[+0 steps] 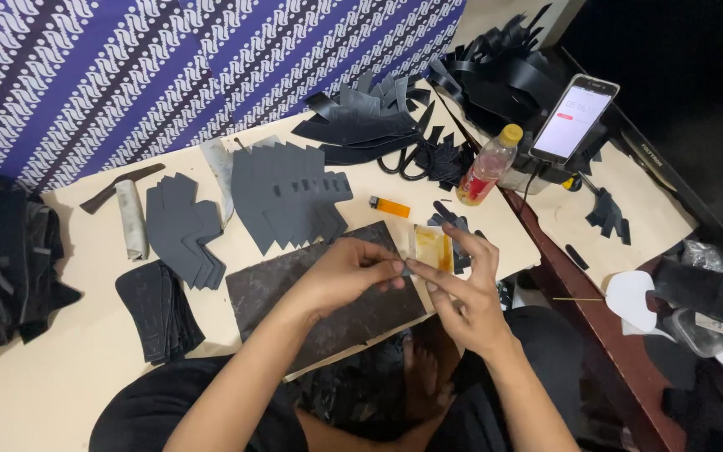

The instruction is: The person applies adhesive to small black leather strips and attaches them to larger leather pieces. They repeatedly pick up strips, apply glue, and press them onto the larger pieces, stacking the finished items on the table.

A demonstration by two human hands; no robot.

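Left hand [346, 272] and right hand [464, 289] met over dark mottled rectangular work board [294, 297], fingertips of both pinched together on small thin dark piece [406, 269], too small to identify. Just beside: yellowish translucent glue-stained sheet [433, 248], orange plastic lighter [390, 206], stacks of grey cut material pieces [282, 194], clear bottle with yellow cap [489, 166] farther right

Looks like a small leather-cutting workshop: stacks of cut dark pieces [182, 226] beyond the left hand [346, 272], scissors [403, 161] further off, and heaps of black offcuts [504, 67] far beyond the right hand [462, 289].
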